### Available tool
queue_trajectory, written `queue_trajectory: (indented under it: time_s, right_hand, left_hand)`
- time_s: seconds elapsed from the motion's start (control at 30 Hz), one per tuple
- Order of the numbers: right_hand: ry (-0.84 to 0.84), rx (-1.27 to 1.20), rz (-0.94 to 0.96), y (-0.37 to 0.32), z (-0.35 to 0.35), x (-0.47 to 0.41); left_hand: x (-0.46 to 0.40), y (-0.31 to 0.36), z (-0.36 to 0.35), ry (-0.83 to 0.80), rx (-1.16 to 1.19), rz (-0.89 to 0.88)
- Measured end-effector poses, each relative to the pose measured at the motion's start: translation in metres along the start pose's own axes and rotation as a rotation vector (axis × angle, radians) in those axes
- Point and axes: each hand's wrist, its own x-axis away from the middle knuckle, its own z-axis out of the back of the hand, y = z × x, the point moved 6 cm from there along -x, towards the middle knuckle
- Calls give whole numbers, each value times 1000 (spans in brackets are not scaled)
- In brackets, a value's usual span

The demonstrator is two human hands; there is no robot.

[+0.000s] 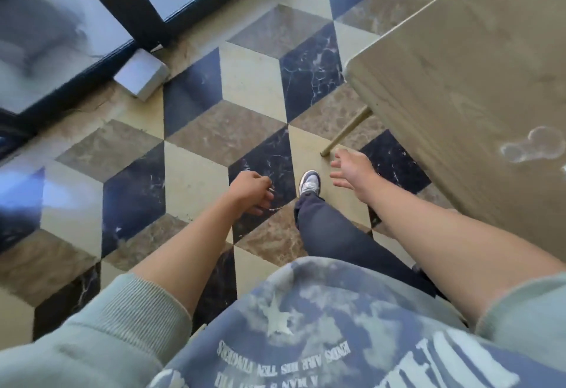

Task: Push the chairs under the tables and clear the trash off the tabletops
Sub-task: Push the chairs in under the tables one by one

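A pale wooden table (465, 87) fills the right side of the head view, with one thin leg (346, 133) reaching down to the floor. Its top carries pale ring-shaped stains (530, 148). My right hand (352, 173) hangs open beside the table's near corner, fingers spread, touching nothing. My left hand (252, 193) is over the floor to the left, fingers loosely curled with nothing in them. No chair and no trash show in this view.
The floor is a cube-pattern of cream, brown and dark marble tiles. Dark-framed glass doors (76, 20) run along the upper left, with a small grey block (142, 75) at their base. My right foot (309, 184) is forward on the tiles.
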Motion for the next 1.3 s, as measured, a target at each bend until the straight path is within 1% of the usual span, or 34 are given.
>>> queue_trajectory:
  time_s: [0.1,0.23,0.3,0.37,0.47,0.53,0.63,0.67,0.77,0.8,0.83,0.87,0.9,0.97,1.03,1.1,1.17,1.23,1.3]
  right_hand:
    - [-54,-19,3,-56,-28,-50]
    - [-102,-93,-34,-146,-63,-127]
    - [-133,-120,-65,-182,-73,-156]
    - [-154,-173,-59,-226,-75,-178]
    - [-94,-240,-41,-296,-56,-214]
    - [-28,-300,-53,-338,-30,-246]
    - [62,-422,-49,-385,-1,-289]
    - [106,-461,-55,-397,11,-310]
    - [270,-592,-115,-423,52,-364]
    - [323,-634,-125,-433,65,-380]
    - [338,-650,-117,-444,70,-392]
    - [395,-657,-126,-454,84,-405]
    - [463,-682,-146,-460,93,-414]
    - [521,-737,-148,-472,112,-424]
    - [590,-785,-158,-504,140,-416]
    - [691,-821,-152,-520,172,-406]
    - [788,-908,-180,-525,208,-409]
    - [867,-1015,-215,-518,245,-421]
    - [914,-1106,-253,-509,285,-442]
  left_hand:
    - [-40,55,47,39,7,-16]
    - [-97,154,114,103,-32,-15]
    - [-114,198,137,111,-60,-8]
    - [-134,246,159,121,-88,-11]
    - [-165,329,188,113,-127,-21]
    - [-197,390,201,105,-158,-17]
    - [-246,463,208,79,-199,-28]
    - [-269,489,204,61,-232,-27]
    - [-343,568,174,-63,-422,-41]
    - [-363,599,162,-120,-478,-61]
    - [-377,623,158,-137,-494,-90]
    - [-401,656,147,-182,-540,-133]
    - [-416,690,135,-232,-622,-159]
    - [-430,745,114,-289,-671,-215]
    - [-439,814,86,-366,-752,-272]
    - [-447,864,49,-437,-790,-302]
    - [-452,917,-2,-507,-844,-313]
    - [-457,955,-59,-556,-889,-300]
    - [-457,987,-120,-589,-957,-329]
